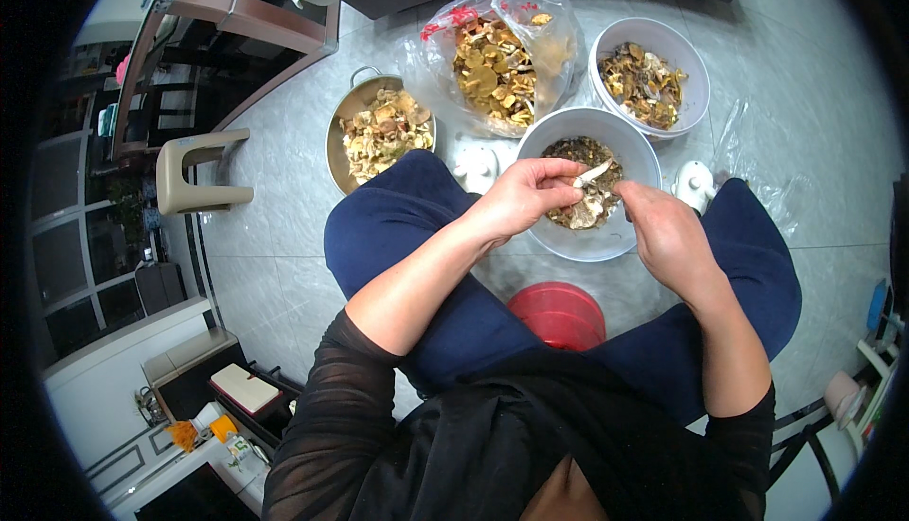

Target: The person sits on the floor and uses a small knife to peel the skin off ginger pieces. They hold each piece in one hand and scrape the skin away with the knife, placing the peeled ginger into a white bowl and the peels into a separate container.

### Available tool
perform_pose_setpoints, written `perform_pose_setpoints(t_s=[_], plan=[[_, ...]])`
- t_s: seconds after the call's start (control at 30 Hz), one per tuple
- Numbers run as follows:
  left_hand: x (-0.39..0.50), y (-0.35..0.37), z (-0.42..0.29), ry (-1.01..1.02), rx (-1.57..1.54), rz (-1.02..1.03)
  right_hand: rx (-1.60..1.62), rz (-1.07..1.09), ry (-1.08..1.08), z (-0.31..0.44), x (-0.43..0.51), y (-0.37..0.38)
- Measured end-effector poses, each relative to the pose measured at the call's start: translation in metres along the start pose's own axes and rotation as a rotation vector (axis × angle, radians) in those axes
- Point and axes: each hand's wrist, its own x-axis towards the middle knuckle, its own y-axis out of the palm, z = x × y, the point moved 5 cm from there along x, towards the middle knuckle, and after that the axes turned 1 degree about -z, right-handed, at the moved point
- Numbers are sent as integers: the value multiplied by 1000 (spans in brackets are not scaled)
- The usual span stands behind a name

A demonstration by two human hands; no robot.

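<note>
My left hand (529, 194) pinches a mushroom (594, 174) by its lower end, its pale stem pointing up and to the right. Close by on the right, my right hand (671, 237) is curled with thumb and fingertips near that stem. A small dark object (628, 215) shows under its fingers; most of it is hidden in the grip. Both hands are above a white plastic bucket (589, 249) between my knees. Dark, dirty scraps and pale mushroom pieces (584, 148) cover its bottom.
Beyond stand a clear plastic bag (554, 59) of yellow-brown mushrooms, a metal pan (336, 130) of pale mushrooms, and a second white bucket (699, 87) holding mushroom pieces. A red plastic stool (557, 315) is beneath me. A beige stool (170, 176) stands left; crumpled clear plastic (767, 173) lies right.
</note>
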Motion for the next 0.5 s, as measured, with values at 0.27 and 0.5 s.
perform_pose_setpoints(t_s=[0.27, 0.5], plan=[[0, 3, 1, -43, -73, 50, -15, -13, -6, -1, -2, 0], [-1, 3, 3, -58, -44, 43, 14, -5, 180, -20, -4, 0]])
